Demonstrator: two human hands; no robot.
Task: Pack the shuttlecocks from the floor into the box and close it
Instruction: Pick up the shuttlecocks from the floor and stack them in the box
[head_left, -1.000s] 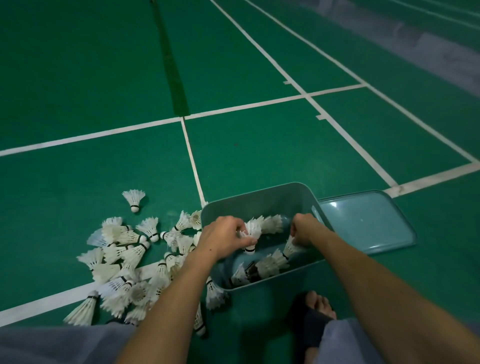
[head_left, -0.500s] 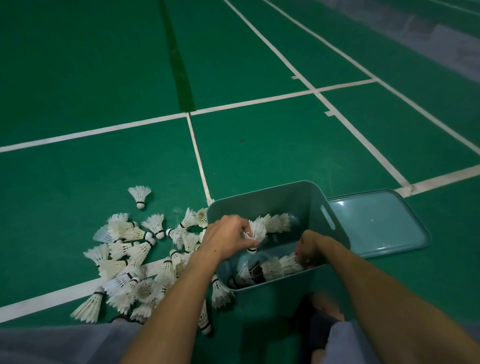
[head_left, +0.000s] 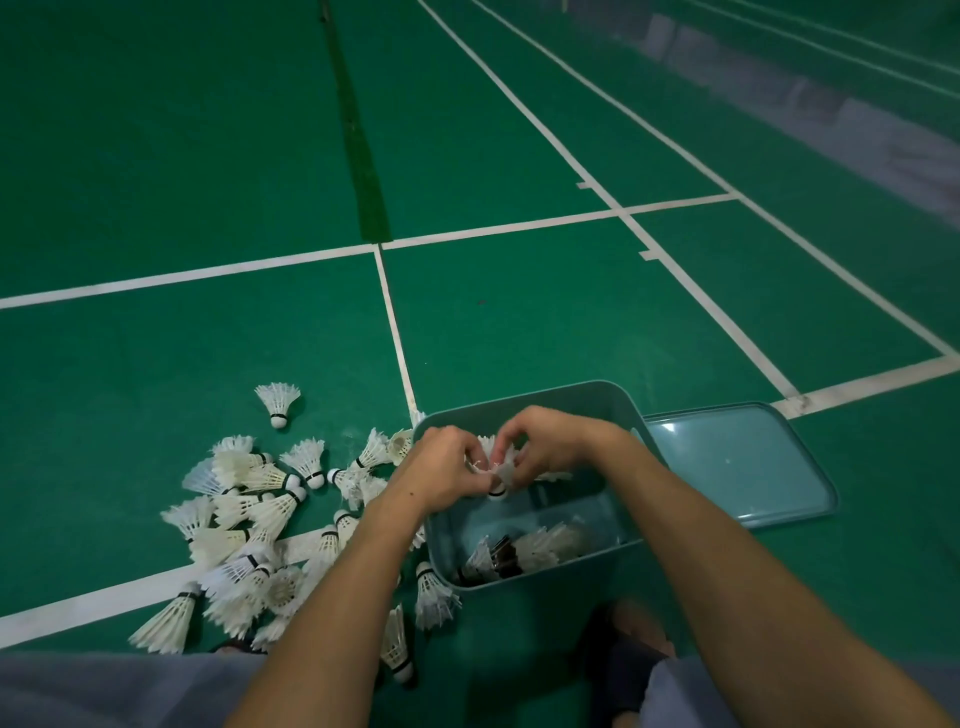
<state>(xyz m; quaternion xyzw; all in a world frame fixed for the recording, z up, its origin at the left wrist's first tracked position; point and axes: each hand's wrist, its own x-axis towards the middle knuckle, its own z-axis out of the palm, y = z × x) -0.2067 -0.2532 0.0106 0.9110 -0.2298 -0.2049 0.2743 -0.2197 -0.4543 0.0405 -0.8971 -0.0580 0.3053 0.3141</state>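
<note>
On a green badminton court, a person's two hands meet over an open box, both working on one shuttlecock. The left hand curls round its feathers from one side; the right hand pinches them from the other, cork end pointing down toward the box floor. More shuttles already lie in a row along the box's near wall. The pile on the floor to the left remains large, with one stray apart beyond it, and the lid lies flat just right of the box. Packing appears to be at an early stage, with closing far off. The next move likely calls for setting this shuttle down among the row without crushing feathers, then reaching left for another.
</note>
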